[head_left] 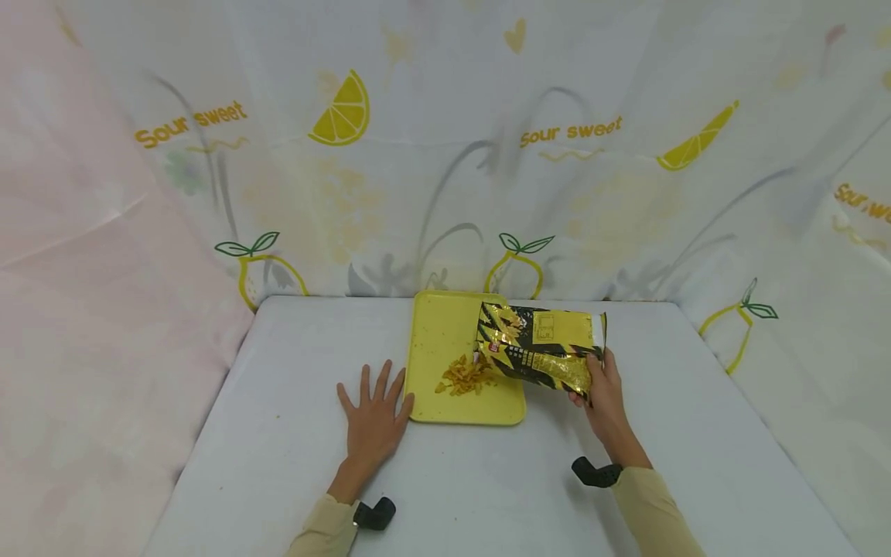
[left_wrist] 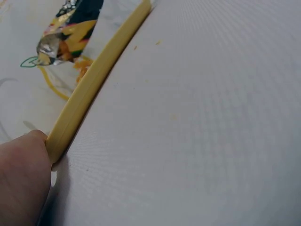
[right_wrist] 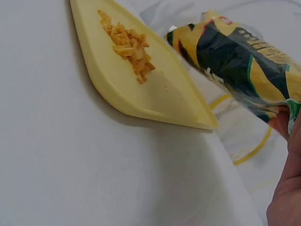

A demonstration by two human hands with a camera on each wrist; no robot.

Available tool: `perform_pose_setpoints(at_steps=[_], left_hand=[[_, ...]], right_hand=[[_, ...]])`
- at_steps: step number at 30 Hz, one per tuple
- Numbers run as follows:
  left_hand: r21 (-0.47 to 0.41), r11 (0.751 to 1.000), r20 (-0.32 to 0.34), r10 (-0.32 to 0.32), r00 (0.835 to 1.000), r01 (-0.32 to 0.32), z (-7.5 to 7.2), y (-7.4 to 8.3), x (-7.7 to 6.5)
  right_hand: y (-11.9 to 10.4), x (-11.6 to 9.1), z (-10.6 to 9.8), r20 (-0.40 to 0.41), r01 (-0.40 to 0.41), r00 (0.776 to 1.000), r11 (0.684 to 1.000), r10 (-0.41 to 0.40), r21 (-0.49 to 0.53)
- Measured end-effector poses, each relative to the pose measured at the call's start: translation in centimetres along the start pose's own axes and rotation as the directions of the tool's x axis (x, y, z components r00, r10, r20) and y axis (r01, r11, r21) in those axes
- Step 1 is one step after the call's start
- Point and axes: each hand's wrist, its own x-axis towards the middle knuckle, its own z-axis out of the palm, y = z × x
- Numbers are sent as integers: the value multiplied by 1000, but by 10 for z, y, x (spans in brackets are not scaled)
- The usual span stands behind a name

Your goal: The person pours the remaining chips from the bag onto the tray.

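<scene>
The head view looks forward and down from high up, and is the farthest away. It takes in the left hand (head_left: 376, 425) at 7 o'clock, the right hand (head_left: 604, 398) at 4 o'clock, the white table (head_left: 299, 348) and the cloth (head_left: 418, 186) behind it. The left wrist view is low and close, looking across the table, tipped sideways, with the yellow tray (left_wrist: 91, 87) at 10 o'clock. The right wrist view is close and tipped too, but looks down into the tray, near 11 o'clock. All three share the tray, snack bits (right_wrist: 129, 44) and bag (right_wrist: 235, 63).
</scene>
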Motion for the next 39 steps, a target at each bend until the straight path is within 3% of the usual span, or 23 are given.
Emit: perform_pose_setpoints(at_steps=[12, 19, 39], left_hand=[[16, 1000, -7, 6, 1000, -5, -1, 0, 2], [12, 1000, 9, 4, 1000, -4, 1, 0, 1], [27, 1000, -13, 7, 1000, -6, 1, 0, 2]], right_hand=[[3, 4, -2, 13, 44, 999, 999, -44, -28], [-2, 0, -2, 23, 32, 999, 999, -32, 17], [-3, -1, -2, 20, 18, 1000, 1000, -18, 9]])
